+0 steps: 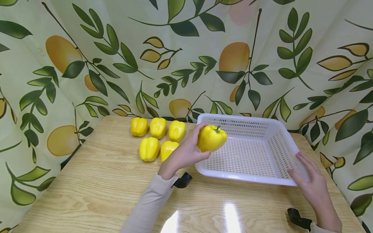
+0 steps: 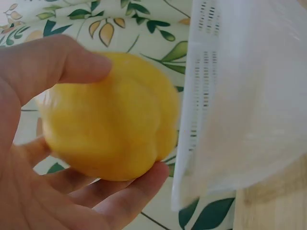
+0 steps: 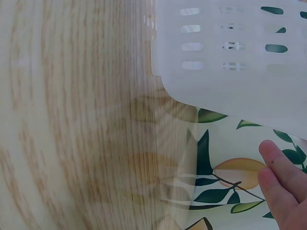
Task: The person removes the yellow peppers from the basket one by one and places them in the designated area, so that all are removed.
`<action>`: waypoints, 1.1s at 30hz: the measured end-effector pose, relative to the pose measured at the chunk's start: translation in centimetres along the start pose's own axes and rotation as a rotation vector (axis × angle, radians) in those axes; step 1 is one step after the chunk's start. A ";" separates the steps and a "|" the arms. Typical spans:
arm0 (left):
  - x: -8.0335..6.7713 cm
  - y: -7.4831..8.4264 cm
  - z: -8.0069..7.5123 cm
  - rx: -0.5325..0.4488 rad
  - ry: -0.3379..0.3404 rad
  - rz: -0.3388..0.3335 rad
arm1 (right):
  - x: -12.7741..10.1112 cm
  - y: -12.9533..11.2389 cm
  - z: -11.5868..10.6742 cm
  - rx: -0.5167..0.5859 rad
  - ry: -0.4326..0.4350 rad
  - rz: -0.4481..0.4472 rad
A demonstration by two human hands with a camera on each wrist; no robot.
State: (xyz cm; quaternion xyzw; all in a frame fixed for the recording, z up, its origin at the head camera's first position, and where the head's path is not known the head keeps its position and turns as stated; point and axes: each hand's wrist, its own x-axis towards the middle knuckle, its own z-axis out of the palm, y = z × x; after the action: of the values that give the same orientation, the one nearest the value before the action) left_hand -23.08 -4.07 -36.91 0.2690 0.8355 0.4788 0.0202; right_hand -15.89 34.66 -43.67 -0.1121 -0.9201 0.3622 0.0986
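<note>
Six yellow peppers show in the head view, and one of them, the held pepper (image 1: 211, 138), is partly covered by the left hand (image 1: 186, 152), whose thumb and fingers curl round its left and under sides. In the left wrist view that pepper (image 2: 108, 117) fills the middle, soft with blur, and its stem is out of sight there. The right wrist view catches only two fingertips (image 3: 283, 182) of the right hand at its lower right edge, so that hand's pose cannot be read from there. Both forearms are cut off by the near edge of the head view.

The held pepper is tilted, its long axis slanting from lower left to upper right, with the green stem (image 1: 217, 128) pointing up and to the far right. It hangs in the air over the left rim of the white basket (image 1: 263, 179), above the near-left part of the basket's floor.

The basket, a shallow perforated tray, sits on the right half of the wooden table (image 1: 96, 187) and holds nothing that can be seen. The right hand (image 1: 313, 186) lies with straight, relaxed fingers against the basket's near-right corner, gripping nothing.

The five loose peppers (image 1: 157, 139) rest on the table just left of the basket, three in a far row and two nearer; the left hand overlaps the nearer right one.
</note>
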 end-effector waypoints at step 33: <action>-3.3 -3.1 -3.9 0.012 0.208 -0.053 | -0.1 0.4 0.3 0.017 0.022 -0.037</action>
State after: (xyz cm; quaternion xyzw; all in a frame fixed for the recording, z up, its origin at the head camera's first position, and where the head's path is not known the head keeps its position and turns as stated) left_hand -22.73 -9.86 -38.03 0.1960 0.8428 0.4982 -0.0555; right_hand -15.80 34.72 -44.12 -0.0982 -0.9177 0.3670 0.1165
